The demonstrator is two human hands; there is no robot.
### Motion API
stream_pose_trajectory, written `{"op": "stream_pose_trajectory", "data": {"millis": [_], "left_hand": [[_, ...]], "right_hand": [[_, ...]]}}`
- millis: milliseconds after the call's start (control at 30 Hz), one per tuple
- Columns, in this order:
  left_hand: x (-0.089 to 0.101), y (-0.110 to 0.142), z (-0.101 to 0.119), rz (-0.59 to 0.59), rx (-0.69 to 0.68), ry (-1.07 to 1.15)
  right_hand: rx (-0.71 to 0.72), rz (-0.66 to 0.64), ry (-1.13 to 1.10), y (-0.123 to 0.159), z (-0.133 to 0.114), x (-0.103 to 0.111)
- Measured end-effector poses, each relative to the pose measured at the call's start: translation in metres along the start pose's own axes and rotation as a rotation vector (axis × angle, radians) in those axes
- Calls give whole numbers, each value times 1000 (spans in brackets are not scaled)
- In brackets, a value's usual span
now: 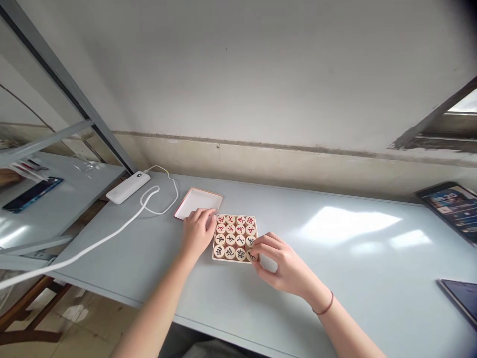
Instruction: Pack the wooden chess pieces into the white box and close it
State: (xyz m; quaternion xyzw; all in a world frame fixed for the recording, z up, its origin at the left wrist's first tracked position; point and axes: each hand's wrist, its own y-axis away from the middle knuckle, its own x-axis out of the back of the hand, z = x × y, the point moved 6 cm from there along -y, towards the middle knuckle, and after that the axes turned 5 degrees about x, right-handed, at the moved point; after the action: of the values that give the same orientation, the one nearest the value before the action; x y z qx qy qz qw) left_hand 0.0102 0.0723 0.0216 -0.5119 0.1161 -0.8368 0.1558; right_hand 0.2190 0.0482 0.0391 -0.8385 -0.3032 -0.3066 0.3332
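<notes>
A shallow box (pixel 213 258) holds round wooden xiangqi pieces (pixel 230 239) in rows, the far ones marked in red and the near ones in black. My left hand (pixel 197 231) rests at the box's left side, with thumb and fingers apart near the far corner. Its fingers partly cover the near right edge of the open box lid (pixel 197 201), which lies with its white inside up. At the near right corner, my right hand (pixel 281 263) has thumb and fingertips closed about a black-marked xiangqi piece (pixel 252 255), partly hidden by the fingers.
A white power strip (pixel 128 187) with a thick white cable (pixel 112 236) lies on the left of the grey table (pixel 316 298). A tablet (pixel 452 206) leans at the far right, and another dark-screened device (pixel 460 298) lies nearer. The wall borders the table's back edge.
</notes>
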Motion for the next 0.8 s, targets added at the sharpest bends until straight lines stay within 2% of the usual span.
{"op": "stream_pose_trajectory", "data": {"millis": [133,233,333,433,467,500,600,667,733,800], "left_hand": [[-5,1,-8,-44,21,-72],[-1,-1,-7,-48,7,-81],[20,-6,-2,24,9,-60],[51,-6,9,149,44,35],[60,-4,11,177,95,199],[63,-1,13,155,151,376],[51,14,24,-62,271,796],[33,27,28,-217,382,931],[17,37,22,-277,500,968],[9,41,10,-248,562,889]], "right_hand": [[19,7,31,-1,-1,-1],[53,74,42,-1,-2,2],[69,202,81,0,-1,10],[-4,342,103,3,4,18],[-49,377,85,3,7,19],[-95,405,45,4,9,19],[-180,425,-227,3,13,11],[-223,412,-471,2,14,1],[-296,412,-633,1,17,-8],[-375,404,-660,1,20,-14]]}}
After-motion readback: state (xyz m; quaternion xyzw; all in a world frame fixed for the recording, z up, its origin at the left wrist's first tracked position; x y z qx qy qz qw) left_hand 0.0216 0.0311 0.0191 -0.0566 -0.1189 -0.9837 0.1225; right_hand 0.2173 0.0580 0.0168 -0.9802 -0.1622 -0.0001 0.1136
